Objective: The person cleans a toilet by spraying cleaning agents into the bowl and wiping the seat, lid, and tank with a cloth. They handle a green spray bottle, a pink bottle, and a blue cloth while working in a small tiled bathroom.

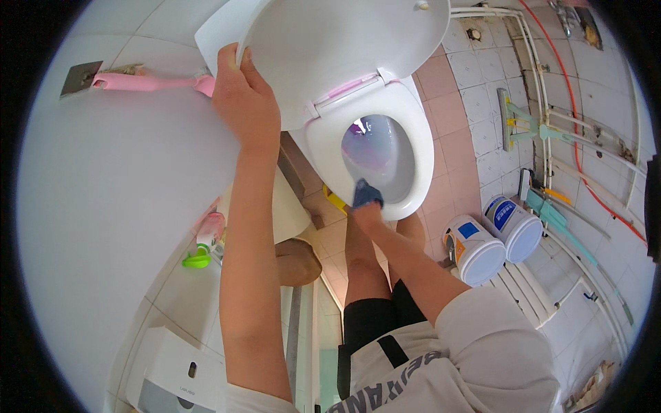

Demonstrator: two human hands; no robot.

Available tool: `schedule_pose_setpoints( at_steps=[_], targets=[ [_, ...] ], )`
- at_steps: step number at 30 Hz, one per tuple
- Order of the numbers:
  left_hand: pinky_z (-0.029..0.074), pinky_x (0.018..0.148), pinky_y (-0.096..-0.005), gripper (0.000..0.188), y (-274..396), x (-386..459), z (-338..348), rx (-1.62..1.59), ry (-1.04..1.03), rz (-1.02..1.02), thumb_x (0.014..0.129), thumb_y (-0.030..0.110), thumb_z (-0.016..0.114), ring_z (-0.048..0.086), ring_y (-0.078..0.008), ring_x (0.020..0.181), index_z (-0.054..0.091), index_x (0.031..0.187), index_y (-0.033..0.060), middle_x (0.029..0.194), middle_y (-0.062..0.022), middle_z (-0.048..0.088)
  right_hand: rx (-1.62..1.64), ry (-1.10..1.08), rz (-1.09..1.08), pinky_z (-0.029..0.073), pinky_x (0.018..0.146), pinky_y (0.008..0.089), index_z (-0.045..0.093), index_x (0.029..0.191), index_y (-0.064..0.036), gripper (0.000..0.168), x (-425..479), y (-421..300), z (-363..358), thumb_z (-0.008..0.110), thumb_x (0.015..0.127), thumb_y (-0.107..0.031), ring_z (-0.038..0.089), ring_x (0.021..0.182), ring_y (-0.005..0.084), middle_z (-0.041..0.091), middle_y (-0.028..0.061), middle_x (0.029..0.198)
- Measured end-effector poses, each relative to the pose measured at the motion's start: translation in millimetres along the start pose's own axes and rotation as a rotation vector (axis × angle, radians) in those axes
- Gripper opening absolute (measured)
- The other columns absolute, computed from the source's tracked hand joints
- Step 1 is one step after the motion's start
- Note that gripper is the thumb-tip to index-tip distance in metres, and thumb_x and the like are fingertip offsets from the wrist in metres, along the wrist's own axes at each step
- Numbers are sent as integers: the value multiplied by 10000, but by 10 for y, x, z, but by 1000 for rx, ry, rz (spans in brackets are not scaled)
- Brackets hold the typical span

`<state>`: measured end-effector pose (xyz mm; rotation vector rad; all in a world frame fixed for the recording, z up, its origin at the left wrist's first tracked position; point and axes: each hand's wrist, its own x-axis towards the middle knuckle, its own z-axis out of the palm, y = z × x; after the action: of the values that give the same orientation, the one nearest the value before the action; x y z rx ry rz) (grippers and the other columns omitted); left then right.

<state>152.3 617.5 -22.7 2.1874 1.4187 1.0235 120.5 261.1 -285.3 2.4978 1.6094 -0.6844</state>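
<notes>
My left hand (245,95) grips the edge of the raised white toilet lid (351,46), fingers and thumb on either side of it. With my right hand (369,214) I hold a dark blue cloth (367,194) against the front left part of the toilet seat (424,149). Inside the toilet bowl (397,160) there is purple-blue liquid around the water. Part of the cloth hangs over the inner rim. A pink-handled brush (150,82) lies beyond my left hand, against the wall side.
Two white plastic buckets (483,255) (524,237) stand at the right. Near the pipes are a green squeegee (506,118) and a teal-handled tool (555,214). A bottle with a green cap (199,258) and a white dispenser (170,361) are at the left.
</notes>
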Motion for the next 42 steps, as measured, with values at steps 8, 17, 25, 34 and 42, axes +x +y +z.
schedule_pose_setpoints(
  at_steps=[8,17,25,34,42],
  targets=[
    [439,604,-365,149,155,-10,64,14,-20,-7,928,155,454,562,-274,644,537,1001,55,691,-114,587,195,-207,324,480,670,393,700,731,-93,174,1237,-768,-254,534,760,-136,630,854,259,673,101,792],
    [460,560,-367,212,7,-11,-24,56,-47,14,941,189,442,607,-274,634,531,950,-3,737,-167,588,58,-304,-239,468,757,410,691,864,-88,200,-460,854,-117,533,783,-181,612,867,312,662,123,877],
    [435,563,-371,161,127,-123,77,13,30,-14,928,149,428,562,-295,627,525,954,23,716,-126,577,-467,-410,-558,424,860,370,656,977,-107,232,109,2797,-584,519,791,-133,560,1013,264,630,107,1027],
    [433,562,-371,164,50,-128,-24,78,45,10,933,149,425,554,-292,618,528,953,24,707,-131,568,-47,-647,198,427,882,377,489,1192,-32,368,-912,1505,-149,466,840,-136,540,1041,337,577,190,1104],
    [423,567,-362,134,26,-125,-29,-5,38,-16,921,121,452,532,-287,616,539,979,37,699,-133,560,807,-202,461,429,858,407,403,1261,-28,503,-1074,166,-123,560,796,-138,504,1081,385,562,238,1100]
  ],
)
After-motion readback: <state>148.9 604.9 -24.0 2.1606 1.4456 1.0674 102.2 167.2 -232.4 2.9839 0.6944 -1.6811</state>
